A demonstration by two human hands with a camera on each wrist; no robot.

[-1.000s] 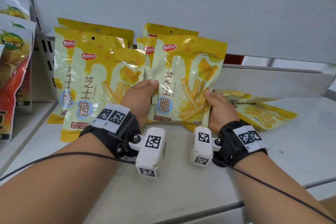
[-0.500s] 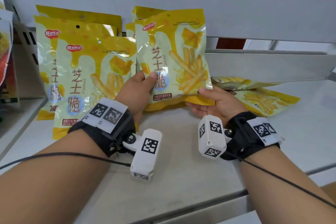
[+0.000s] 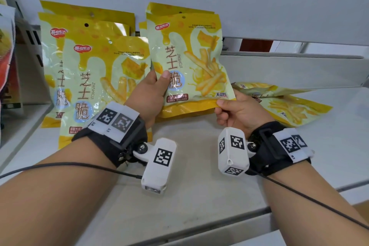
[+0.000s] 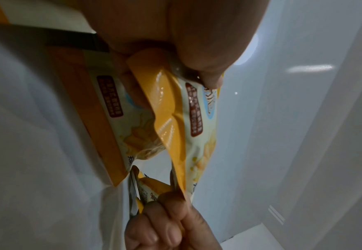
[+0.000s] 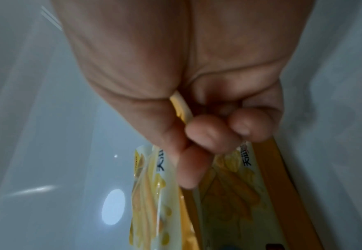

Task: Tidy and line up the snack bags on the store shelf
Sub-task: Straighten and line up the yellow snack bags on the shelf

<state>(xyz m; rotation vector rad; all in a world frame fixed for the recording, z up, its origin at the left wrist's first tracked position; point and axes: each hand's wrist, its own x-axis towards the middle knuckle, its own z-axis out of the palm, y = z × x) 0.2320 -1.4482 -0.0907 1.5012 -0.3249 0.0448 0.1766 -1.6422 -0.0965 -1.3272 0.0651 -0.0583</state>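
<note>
A yellow snack bag point(image 3: 191, 62) printed with cheese sticks stands upright in front of a second stack of the same bags point(image 3: 165, 9). My left hand point(image 3: 151, 90) pinches its lower left side, thumb on the front. My right hand point(image 3: 237, 110) pinches its bottom right corner. In the left wrist view the held bag point(image 4: 176, 108) hangs from my thumb, and my right hand point(image 4: 165, 225) shows below. In the right wrist view my right hand's fingers point(image 5: 210, 133) curl on the bag's edge point(image 5: 180, 106). To the left, another stack of bags point(image 3: 95, 78) leans against the back wall.
Two more yellow bags point(image 3: 289, 106) lie flat on the white shelf point(image 3: 199, 195) at the right. Red and green snack packs point(image 3: 8, 50) hang at the far left beyond a divider. The shelf's front edge point(image 3: 219, 227) runs below my wrists.
The held bag has tilted a little clockwise and sits lower against the stack behind. My right hand has shifted from under the bag's bottom edge to its bottom right corner.
</note>
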